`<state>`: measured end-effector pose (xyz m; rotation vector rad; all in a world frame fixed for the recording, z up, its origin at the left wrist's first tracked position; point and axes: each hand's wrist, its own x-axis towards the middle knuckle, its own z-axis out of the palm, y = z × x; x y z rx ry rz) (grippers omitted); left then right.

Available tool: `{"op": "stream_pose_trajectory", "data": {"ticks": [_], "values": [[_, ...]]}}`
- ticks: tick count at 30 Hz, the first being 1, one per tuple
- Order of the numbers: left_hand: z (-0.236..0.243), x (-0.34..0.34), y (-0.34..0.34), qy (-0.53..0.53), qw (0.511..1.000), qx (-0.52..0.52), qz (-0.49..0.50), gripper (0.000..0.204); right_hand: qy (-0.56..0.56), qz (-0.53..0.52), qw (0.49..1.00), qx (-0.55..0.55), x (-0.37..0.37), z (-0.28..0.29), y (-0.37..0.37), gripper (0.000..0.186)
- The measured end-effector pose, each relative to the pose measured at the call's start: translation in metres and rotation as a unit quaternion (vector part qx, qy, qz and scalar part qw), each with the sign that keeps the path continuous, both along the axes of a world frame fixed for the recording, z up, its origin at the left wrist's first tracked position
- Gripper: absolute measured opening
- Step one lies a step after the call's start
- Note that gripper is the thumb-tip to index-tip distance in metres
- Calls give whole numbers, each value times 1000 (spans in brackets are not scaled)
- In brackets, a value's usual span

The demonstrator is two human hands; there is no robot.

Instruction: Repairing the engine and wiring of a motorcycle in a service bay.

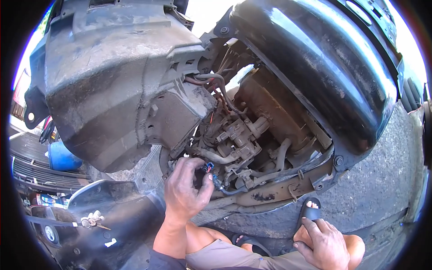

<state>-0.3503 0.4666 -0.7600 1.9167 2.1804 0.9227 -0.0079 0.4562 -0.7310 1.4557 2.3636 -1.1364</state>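
My left hand [186,189] is at the scooter's engine bay, fingers curled and thumb bent round. A small blue wire connector [209,167] with thin red wires sits between the thumb and index fingertips. Just beyond it lie dusty engine parts: a grey throttle body [238,137], hoses and a loom of wires. A blue-grey hose [231,191] curves below the connector. My right hand [325,245] lies on my right knee with its fingers stretched out, holding nothing.
A dusty grey plastic housing [108,81] overhangs the engine at left; a glossy black curved panel [315,58] rises at right. Below them runs a frame tube [270,194]. A black body panel [112,225] stands at lower left, near a blue container [65,156].
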Motion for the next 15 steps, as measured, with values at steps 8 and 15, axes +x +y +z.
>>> {"op": "stream_pose_trajectory", "data": {"ticks": [8,15], "values": [[2,-1,-7,3,1000,10,20,21,5,-7,1000,2,-3,4,-3,62],[-8,-11,-15,47,999,21,8,16,-13,11,999,34,-10,21,-7,58]]}}
